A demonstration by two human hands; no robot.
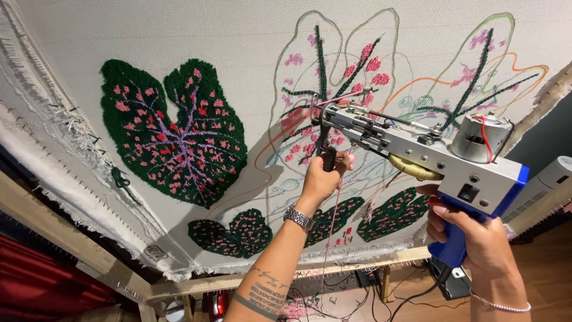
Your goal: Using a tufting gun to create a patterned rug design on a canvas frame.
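A silver and blue tufting gun [417, 149] points its tip at a half-tufted leaf outline on the stretched white cloth [179, 30]. My left hand [322, 176] grips the gun's black front handle under the needle end. My right hand [471, 229] is closed round the blue rear grip, forefinger near the trigger. Pink yarn [342, 98] runs into the gun's tip and a strand hangs down past my left wrist. A finished dark green leaf with pink spots [173, 131] fills the cloth's left part.
The cloth is stretched on a wooden frame [196, 283] with tack strips along its edges. Smaller tufted green patches [238, 229] sit near the lower edge. Cables lie on the wooden floor [369, 295] below. A white device [545, 179] stands at right.
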